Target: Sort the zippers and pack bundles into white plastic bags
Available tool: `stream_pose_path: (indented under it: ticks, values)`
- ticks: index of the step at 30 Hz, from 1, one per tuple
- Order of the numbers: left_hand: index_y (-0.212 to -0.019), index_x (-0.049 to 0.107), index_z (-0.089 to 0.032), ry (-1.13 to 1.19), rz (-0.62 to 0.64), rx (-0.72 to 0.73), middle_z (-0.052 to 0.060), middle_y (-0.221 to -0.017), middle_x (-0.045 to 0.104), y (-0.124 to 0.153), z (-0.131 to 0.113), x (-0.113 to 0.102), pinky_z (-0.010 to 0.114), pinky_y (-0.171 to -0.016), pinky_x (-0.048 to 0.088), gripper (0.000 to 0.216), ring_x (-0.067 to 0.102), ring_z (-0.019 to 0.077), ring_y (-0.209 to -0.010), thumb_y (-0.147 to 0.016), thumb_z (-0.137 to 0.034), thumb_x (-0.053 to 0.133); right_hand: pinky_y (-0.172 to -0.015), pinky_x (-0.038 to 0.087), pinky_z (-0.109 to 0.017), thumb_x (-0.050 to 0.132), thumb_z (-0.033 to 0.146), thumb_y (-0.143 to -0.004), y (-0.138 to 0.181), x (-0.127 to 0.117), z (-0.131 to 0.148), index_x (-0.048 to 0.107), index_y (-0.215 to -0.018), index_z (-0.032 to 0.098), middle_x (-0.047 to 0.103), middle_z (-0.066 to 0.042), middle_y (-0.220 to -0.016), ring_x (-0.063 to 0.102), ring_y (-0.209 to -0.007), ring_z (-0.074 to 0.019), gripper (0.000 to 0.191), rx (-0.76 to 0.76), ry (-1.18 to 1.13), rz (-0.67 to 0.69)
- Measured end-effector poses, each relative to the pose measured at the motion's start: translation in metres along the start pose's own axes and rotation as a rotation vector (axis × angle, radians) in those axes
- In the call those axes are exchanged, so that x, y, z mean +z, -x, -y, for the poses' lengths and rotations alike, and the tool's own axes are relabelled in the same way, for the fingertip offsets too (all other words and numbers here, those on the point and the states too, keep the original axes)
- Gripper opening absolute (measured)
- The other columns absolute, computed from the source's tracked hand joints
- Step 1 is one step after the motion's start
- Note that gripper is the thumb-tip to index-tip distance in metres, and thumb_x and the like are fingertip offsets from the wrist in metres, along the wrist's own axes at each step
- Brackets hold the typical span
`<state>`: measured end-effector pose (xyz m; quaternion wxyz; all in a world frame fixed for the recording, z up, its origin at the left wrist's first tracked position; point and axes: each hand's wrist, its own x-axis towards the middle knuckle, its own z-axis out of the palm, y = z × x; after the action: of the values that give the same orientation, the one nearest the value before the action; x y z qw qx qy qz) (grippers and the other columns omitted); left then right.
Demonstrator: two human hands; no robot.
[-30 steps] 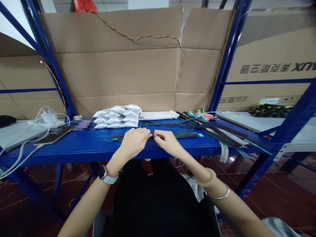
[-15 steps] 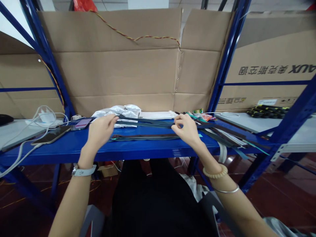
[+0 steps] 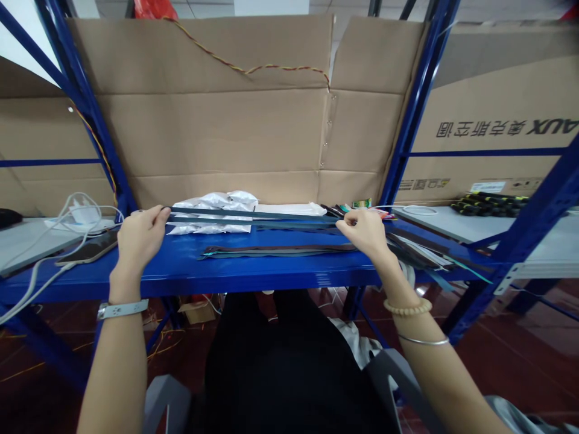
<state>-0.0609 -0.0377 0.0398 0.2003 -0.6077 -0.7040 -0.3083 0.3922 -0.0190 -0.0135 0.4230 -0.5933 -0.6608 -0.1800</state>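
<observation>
From the head camera, the left hand (image 3: pixel 140 238) and right hand (image 3: pixel 362 232) grip opposite ends of a long dark zipper (image 3: pixel 253 214) between fingertips, stretched straight across white foil packets (image 3: pixel 212 199) on a blue steel shelf (image 3: pixel 181 271), 1 other zipper (image 3: pixel 275 249) lying just nearer

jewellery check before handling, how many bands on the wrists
3: a white watch strap on the left wrist, and a cream beaded bracelet and thin silver bangle on the right forearm.

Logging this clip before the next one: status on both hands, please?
Left hand pinching left end of long dark zipper strips; right hand pinching them further along. Strips lie across white foil packets on blue shelf. Another zipper strip lying nearer, untouched.
</observation>
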Motion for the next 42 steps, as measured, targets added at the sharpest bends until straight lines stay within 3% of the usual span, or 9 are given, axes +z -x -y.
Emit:
stream_pose_path:
  ticks: [6,11,16,21,24,29,35,38,42]
  values:
    - [-0.079,0.054,-0.017,-0.075,-0.039,0.047,0.002,-0.07,0.055,0.003,0.002,0.007,0.024,-0.058,0.021,0.037,0.042,0.0143,-0.065,-0.096,-0.043,0.034,-0.059,0.031,-0.028,0.052,0.03,-0.071,-0.001,-0.004,-0.003,0.038,-0.045,0.019,0.044,0.0,-0.047,0.042,-0.052,-0.0138,0.031,0.017,-0.068,0.075]
    - [-0.09,0.056,-0.019,-0.03,-0.042,0.177,0.004,-0.082,0.061,0.007,-0.009,0.023,0.026,-0.058,0.027,0.035,0.052,0.0184,-0.072,-0.094,-0.048,0.037,-0.056,0.031,-0.027,0.048,0.03,-0.076,0.001,-0.001,0.0,0.045,-0.05,0.017,0.045,0.001,-0.05,0.041,-0.053,-0.0122,0.029,-0.004,-0.281,0.273]
    - [-0.099,0.054,-0.02,0.142,-0.04,0.286,0.004,-0.088,0.062,0.018,-0.048,0.034,0.026,-0.064,0.035,0.022,0.057,0.0182,-0.08,-0.09,-0.039,0.049,-0.061,0.038,-0.026,0.05,0.048,-0.083,0.006,0.007,0.021,0.052,-0.06,0.017,0.052,0.0,-0.06,0.048,-0.06,-0.0129,0.039,0.062,-0.673,0.412]
    - [-0.081,0.056,-0.018,0.394,0.127,0.568,0.002,-0.075,0.061,0.046,-0.099,0.032,0.026,-0.064,0.036,0.026,0.052,0.0138,-0.066,-0.094,-0.036,0.043,-0.064,0.039,-0.026,0.05,0.052,-0.086,0.02,0.015,0.061,0.043,-0.056,0.018,0.042,0.002,-0.059,0.042,-0.059,-0.0107,0.046,0.125,-1.128,0.434]
    - [-0.081,0.058,-0.019,0.523,0.227,0.664,0.0,-0.075,0.062,0.065,-0.124,0.029,0.025,-0.063,0.036,0.028,0.053,0.013,-0.067,-0.095,-0.038,0.042,-0.067,0.039,-0.026,0.051,0.05,-0.087,0.03,0.016,0.083,0.043,-0.057,0.018,0.043,0.002,-0.06,0.043,-0.06,-0.011,0.045,0.096,-1.271,0.516]
    - [-0.085,0.062,-0.02,0.563,0.301,0.743,0.0,-0.078,0.063,0.081,-0.142,0.027,0.025,-0.063,0.038,0.026,0.055,0.0141,-0.071,-0.094,-0.037,0.045,-0.072,0.038,-0.028,0.05,0.045,-0.09,0.041,0.015,0.102,0.049,-0.063,0.017,0.049,0.0,-0.064,0.048,-0.068,-0.0127,0.038,-0.009,-1.27,0.558]
    - [-0.083,0.06,-0.018,0.453,0.209,0.823,0.002,-0.079,0.062,0.08,-0.14,0.032,0.024,-0.063,0.038,0.028,0.057,0.0138,-0.071,-0.097,-0.032,0.041,-0.066,0.037,-0.027,0.058,0.039,-0.086,0.045,0.021,0.106,0.05,-0.084,0.02,0.048,0.004,-0.065,0.046,-0.063,-0.0115,0.021,-0.001,-1.342,0.575]
    - [-0.084,0.058,-0.018,0.399,0.192,0.845,0.002,-0.082,0.062,0.081,-0.139,0.033,0.024,-0.063,0.039,0.027,0.057,0.0131,-0.072,-0.098,-0.031,0.038,-0.063,0.037,-0.025,0.061,0.034,-0.083,0.046,0.023,0.106,0.045,-0.101,0.023,0.046,0.006,-0.066,0.047,-0.061,-0.0111,0.027,0.01,-1.374,0.593]
    - [-0.085,0.055,-0.017,0.281,0.152,0.905,0.002,-0.084,0.062,0.08,-0.139,0.033,0.024,-0.062,0.039,0.025,0.059,0.0135,-0.074,-0.098,-0.029,0.038,-0.063,0.038,-0.026,0.06,0.033,-0.084,0.045,0.022,0.104,0.045,-0.104,0.023,0.048,0.005,-0.067,0.049,-0.062,-0.0119,0.027,-0.03,-1.303,0.579]
